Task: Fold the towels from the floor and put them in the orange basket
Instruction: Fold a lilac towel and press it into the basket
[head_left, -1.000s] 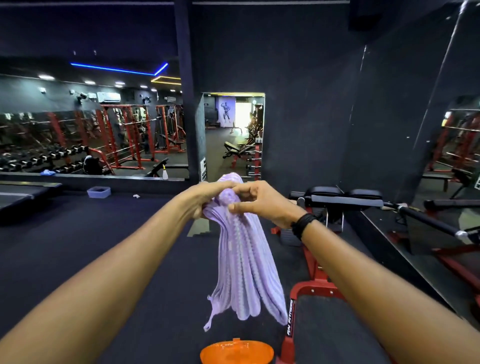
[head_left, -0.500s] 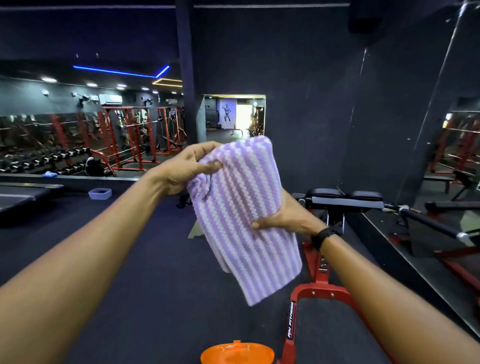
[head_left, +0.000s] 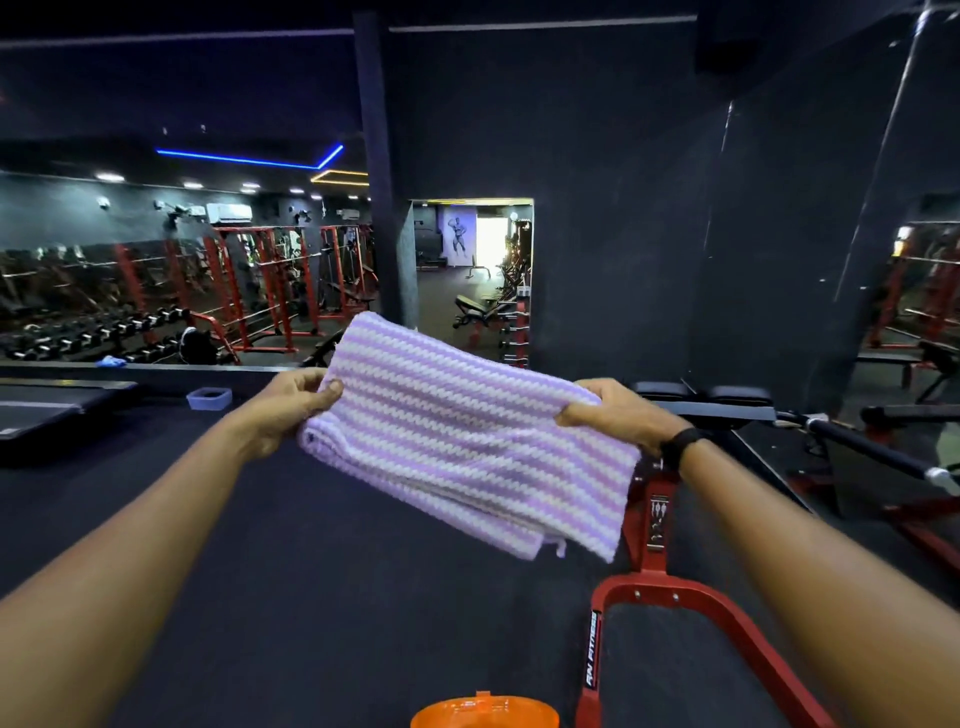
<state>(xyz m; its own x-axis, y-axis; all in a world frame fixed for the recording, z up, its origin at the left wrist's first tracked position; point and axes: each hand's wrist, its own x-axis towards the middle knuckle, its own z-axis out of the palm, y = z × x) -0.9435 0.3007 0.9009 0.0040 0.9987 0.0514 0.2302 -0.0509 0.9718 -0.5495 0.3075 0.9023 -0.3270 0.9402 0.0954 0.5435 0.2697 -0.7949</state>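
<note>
While both arms reach forward, a folded towel (head_left: 467, 441) hangs in the air between the hands, above the dark floor (head_left: 311, 597) and beyond the orange basket (head_left: 485, 713), whose rim shows at the bottom edge of the view. The towel is lilac and white, in narrow stripes that run along its length with a zigzag, woven-looking texture. It is doubled into a broad rectangle of several layers, and it tilts down to the right; its lower edge sags loosely, and a small tag or corner sticks out near the lower right. The left hand (head_left: 291, 410) pinches the towel's left end, thumb on top of the cloth and fingers curled beneath. The right hand (head_left: 613, 413) grips the right end in the same way, thumb over the fabric, with a black band (head_left: 680, 444) on the wrist. The basket looks like smooth, glossy plastic with a rounded rim. Just right of it stands a red metal frame (head_left: 675, 592) of tubular bars with a black label strip. The floor is matte and dark, like rubber matting.
</note>
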